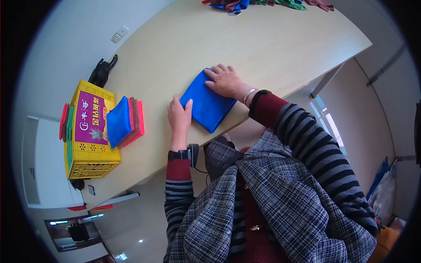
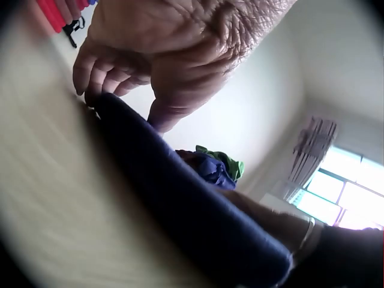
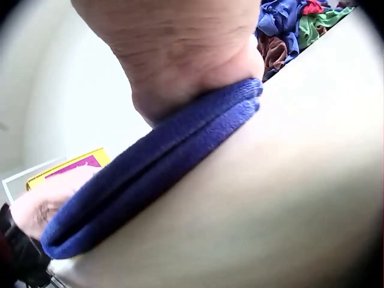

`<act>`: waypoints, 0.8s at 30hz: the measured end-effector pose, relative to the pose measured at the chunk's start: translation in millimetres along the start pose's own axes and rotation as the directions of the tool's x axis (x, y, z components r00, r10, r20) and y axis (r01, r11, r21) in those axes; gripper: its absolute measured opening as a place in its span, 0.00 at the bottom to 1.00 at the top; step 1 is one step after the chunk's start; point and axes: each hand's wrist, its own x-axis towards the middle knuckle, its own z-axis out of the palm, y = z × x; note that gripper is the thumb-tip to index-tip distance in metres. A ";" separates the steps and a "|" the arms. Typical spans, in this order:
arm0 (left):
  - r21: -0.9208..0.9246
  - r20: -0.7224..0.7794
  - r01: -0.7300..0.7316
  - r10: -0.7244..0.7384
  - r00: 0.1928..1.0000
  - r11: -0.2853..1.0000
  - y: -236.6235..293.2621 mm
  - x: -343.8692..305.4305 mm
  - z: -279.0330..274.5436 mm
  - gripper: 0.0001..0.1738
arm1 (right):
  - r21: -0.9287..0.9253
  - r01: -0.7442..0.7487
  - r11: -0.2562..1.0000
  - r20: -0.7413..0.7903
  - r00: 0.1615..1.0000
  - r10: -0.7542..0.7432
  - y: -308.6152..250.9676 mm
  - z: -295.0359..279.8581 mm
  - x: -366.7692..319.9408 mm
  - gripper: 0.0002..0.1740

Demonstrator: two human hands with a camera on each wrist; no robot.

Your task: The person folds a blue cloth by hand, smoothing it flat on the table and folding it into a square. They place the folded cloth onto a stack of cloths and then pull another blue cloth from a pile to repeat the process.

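Observation:
A blue cloth [image 1: 205, 103], folded into a thick flat packet, lies near the front edge of the table. Its layered fold shows side-on in the right wrist view. My left hand [image 1: 180, 116] is at the packet's left edge, thumb by the top face and fingers along the outside, fingertips down near the tabletop. On the far right corner rests my right hand [image 1: 226, 81], palm down with fingers spread. From the left wrist, the blue cloth [image 2: 186, 192] appears as a dark rounded edge below the left hand [image 2: 162, 54].
To the left, a yellow crate [image 1: 94, 153] has folded blue, brown and red cloths [image 1: 120, 122] against its near side and more cloths on its far side. A black bag [image 1: 101, 73] sits behind it. Crumpled coloured cloths [image 1: 237, 4] lie at the table's far edge.

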 end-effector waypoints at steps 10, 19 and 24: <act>-0.915 0.400 0.403 -0.090 0.912 0.029 -11.3 -11.0 13.0 0.36 | 0.069 -0.151 0.986 -0.073 0.985 0.156 -2.8 -10.0 -54.2 0.33; -0.918 0.037 0.089 -0.139 0.990 0.386 47.8 -2.1 -45.0 0.21 | 0.346 -0.128 0.930 -0.263 0.938 0.227 8.8 2.6 -51.6 0.29; -0.250 -0.276 -0.292 0.221 0.935 0.923 81.3 5.2 -89.0 0.24 | 0.575 -0.114 0.810 -0.324 0.877 0.354 23.8 -10.4 -54.4 0.27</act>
